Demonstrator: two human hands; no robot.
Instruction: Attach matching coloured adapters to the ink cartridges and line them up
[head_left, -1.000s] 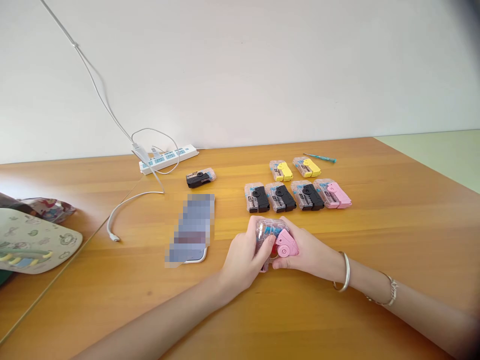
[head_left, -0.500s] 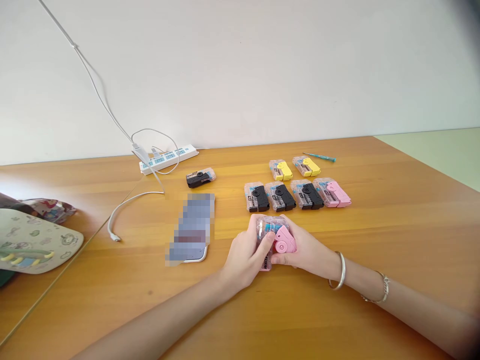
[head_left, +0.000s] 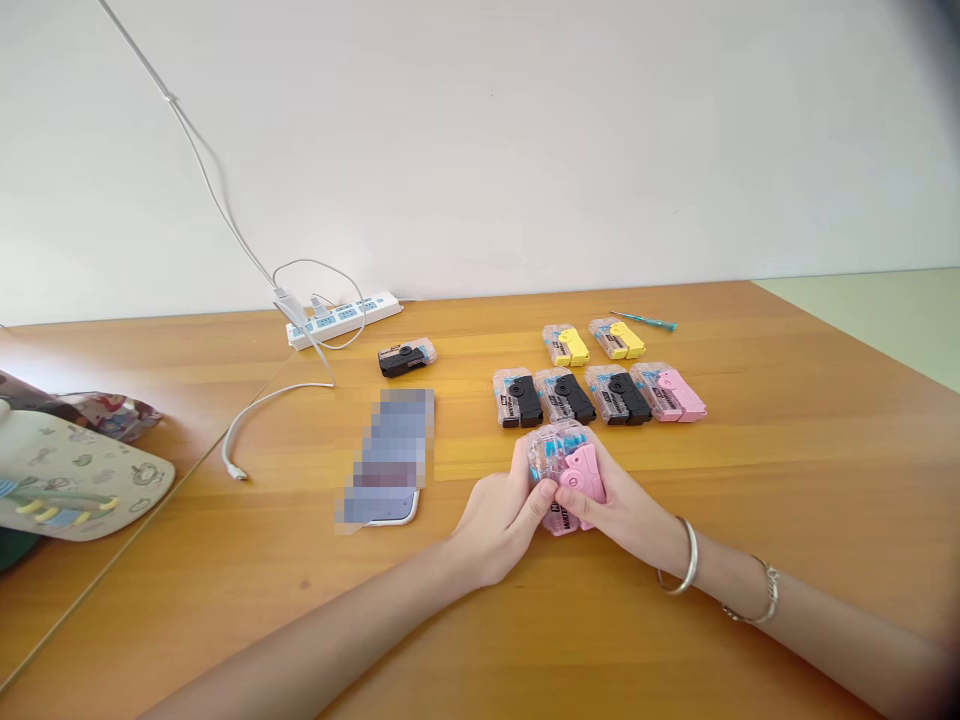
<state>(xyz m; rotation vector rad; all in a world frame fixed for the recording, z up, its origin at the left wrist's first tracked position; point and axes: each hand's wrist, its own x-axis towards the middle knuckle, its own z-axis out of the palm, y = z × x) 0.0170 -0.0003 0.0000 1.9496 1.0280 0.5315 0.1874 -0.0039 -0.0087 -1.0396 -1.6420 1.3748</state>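
A: What have the hands got?

B: A clear ink cartridge (head_left: 564, 478) with a pink clip. Both hands are together and clamped on it: the left hand (head_left: 501, 525) grips from the lower left, the right hand (head_left: 621, 508) from the right, thumbs side by side on its front.

A: Where is it?

B: Low over the wooden table (head_left: 735, 590), toward the near side. I can't tell if it touches the wood.

A: What's around it?

B: Just past it, from 12 to 1 o'clock, a row of three black-clipped cartridges (head_left: 566, 396) and a pink-clipped cartridge (head_left: 667, 392). Behind those are two yellow-clipped cartridges (head_left: 616, 338), then a teal-handled screwdriver (head_left: 643, 321) near 1 o'clock. At 9 o'clock lies a pixelated phone (head_left: 386, 460). At 10 o'clock sit a lone black-clipped cartridge (head_left: 406, 357) and, farther off, a white power strip (head_left: 343, 320).
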